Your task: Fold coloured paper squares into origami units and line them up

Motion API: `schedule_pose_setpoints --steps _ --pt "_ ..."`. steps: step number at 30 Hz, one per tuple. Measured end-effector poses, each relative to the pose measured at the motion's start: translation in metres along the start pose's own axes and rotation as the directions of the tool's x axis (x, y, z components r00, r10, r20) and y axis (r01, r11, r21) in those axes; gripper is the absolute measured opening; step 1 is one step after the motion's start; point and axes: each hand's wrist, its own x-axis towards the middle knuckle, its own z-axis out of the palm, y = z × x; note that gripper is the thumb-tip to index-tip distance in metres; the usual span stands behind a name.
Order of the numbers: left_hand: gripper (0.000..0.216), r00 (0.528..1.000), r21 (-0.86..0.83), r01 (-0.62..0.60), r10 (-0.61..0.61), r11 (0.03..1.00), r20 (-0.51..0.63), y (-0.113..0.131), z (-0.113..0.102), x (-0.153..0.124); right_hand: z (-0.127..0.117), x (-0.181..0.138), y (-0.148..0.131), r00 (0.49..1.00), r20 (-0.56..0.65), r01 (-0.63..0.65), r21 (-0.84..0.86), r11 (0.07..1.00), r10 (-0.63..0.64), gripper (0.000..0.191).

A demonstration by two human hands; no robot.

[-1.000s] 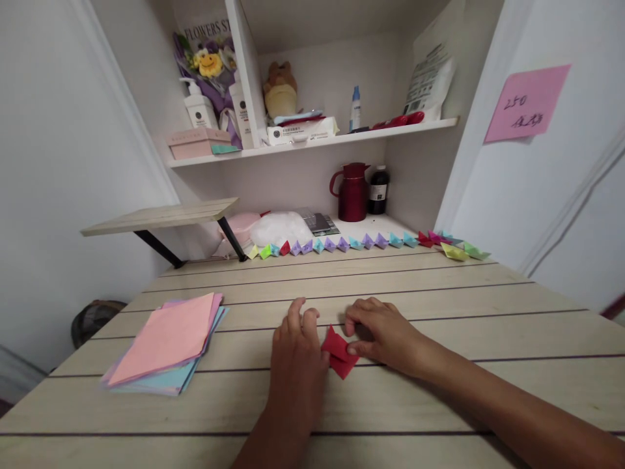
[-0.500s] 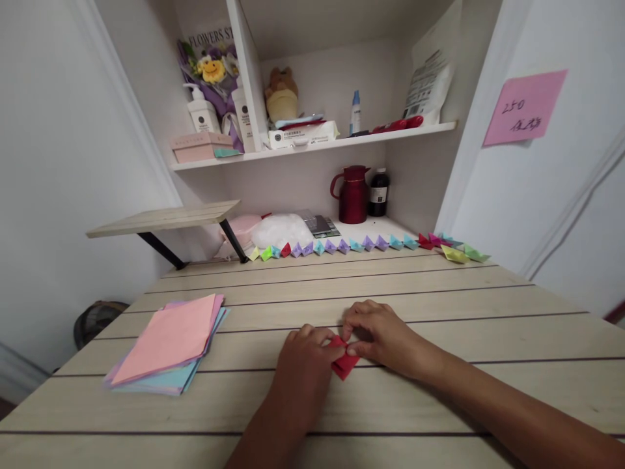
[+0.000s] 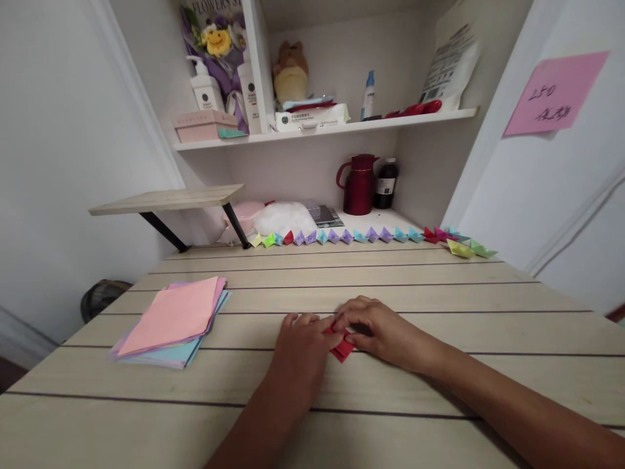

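A small folded red paper (image 3: 342,350) lies on the wooden table (image 3: 439,299) in front of me. My left hand (image 3: 300,352) has its fingers curled and pinches the paper's left side. My right hand (image 3: 378,329) presses and pinches the paper from the right, with the fingers bent over it. Most of the red paper is hidden under both hands; only its lower corner shows.
A stack of coloured paper sheets (image 3: 173,319), pink on top, lies at the left. A row of small folded paper boats (image 3: 361,236) lines the table's far edge. Behind stand a dark red jug (image 3: 359,184), a bottle (image 3: 385,184), a raised wooden shelf (image 3: 168,200) and a pink wall note (image 3: 554,94).
My left hand closed its fingers and moved onto the red paper. Both hands came together over it, and less of the paper shows now. The camera tilted slightly.
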Motion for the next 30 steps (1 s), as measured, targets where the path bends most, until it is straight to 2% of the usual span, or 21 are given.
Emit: schedule_pose_setpoints --steps 7,13,19,22,30 --pt "0.034 1.000 -0.038 0.004 -0.004 0.999 -0.008 -0.003 0.005 -0.006 -0.006 -0.002 0.002 0.996 0.082 -0.044 0.088 0.995 0.037 0.023" --pt "0.022 0.997 -0.114 0.074 -0.077 0.991 -0.025 0.000 0.004 -0.002 -0.005 -0.003 0.004 0.998 0.056 -0.034 0.071 0.997 0.030 0.026" --pt "0.022 0.986 -0.136 0.167 -0.168 0.977 0.004 0.004 -0.008 0.002 -0.011 -0.004 0.001 0.997 0.070 -0.025 0.010 1.000 0.024 0.009" --pt "0.021 0.984 -0.131 0.177 -0.176 0.975 0.016 0.004 -0.011 0.001 -0.011 -0.004 0.003 0.997 0.070 -0.026 0.014 1.000 0.025 0.004" --pt "0.016 0.982 -0.143 0.187 -0.182 0.972 0.048 0.002 -0.015 -0.002 -0.010 -0.006 -0.001 0.990 0.100 -0.103 0.008 0.995 0.102 0.016"
